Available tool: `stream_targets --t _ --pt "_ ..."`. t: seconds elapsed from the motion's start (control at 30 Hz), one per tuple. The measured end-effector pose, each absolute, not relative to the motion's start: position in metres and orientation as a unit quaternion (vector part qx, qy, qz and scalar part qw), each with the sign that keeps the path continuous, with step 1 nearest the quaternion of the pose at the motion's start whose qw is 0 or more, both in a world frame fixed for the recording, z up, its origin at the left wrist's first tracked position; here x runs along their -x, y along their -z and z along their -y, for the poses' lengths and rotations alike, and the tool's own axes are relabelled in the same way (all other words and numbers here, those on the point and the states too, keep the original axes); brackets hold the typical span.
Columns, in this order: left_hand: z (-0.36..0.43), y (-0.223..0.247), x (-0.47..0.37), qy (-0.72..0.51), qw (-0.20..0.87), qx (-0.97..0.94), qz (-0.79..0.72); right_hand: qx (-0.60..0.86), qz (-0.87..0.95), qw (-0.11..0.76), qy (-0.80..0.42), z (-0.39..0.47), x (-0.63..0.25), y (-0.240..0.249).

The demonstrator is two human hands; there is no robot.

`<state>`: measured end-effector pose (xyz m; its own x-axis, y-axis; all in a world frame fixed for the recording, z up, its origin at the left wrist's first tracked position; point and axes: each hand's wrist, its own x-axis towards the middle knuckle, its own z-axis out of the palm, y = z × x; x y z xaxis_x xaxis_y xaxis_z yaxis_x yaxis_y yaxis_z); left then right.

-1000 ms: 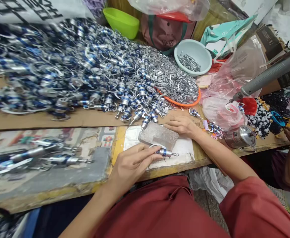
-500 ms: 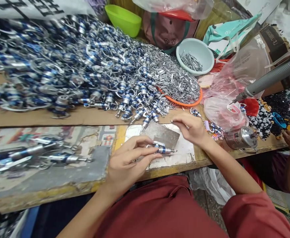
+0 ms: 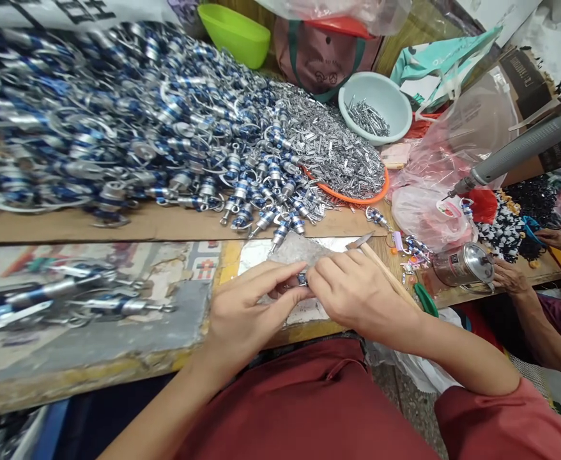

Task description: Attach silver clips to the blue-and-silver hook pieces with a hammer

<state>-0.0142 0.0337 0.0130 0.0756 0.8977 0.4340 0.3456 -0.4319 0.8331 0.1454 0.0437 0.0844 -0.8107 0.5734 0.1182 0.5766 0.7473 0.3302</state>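
My left hand grips a small blue and silver metal piece between thumb and fingers, over the near edge of the bench. My right hand is curled against the same piece from the right, its fingers closed and covering most of it. Behind both hands lies a flat grey metal plate on white paper. A hammer with a wooden handle rests just beyond my right wrist.
Blue and silver assemblies are heaped at the back left. Small metal parts lie beside a pale bowl. A grey screwdriver hangs at right, near a metal mug. Another person's hands are at far right.
My right hand has moved left and down onto the piece in my left hand. The hammer and a green object now show by my right arm. Another person's hands have moved left over the bench.
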Motion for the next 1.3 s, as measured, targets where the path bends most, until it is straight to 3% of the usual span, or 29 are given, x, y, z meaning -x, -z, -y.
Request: stream_targets --t 0.27,0.43,0.57,0.87,1.3 --pt "-0.033 -0.013 0.012 -0.535 0.286 -0.659 -0.444 0.327 0.935 0.024 0.133 -0.039 -0.149 -0.083" --pt "-0.032 -0.016 0.012 -0.552 0.458 -0.507 -0.479 0.351 0.913 0.208 -0.011 -0.037 -0.164 -0.057" --pt "-0.033 -0.016 0.017 -0.530 0.522 -0.476 -0.469 0.296 0.910 0.290 0.009 -0.036 -0.172 -0.036" --pt "-0.034 -0.020 0.015 -0.513 0.514 -0.502 -0.469 0.279 0.910 0.304 0.023 -0.038 -0.170 -0.033" --pt "-0.034 -0.024 0.011 -0.489 0.653 -0.353 -0.458 0.321 0.869 0.360 -0.108 -0.035 -0.167 -0.033"
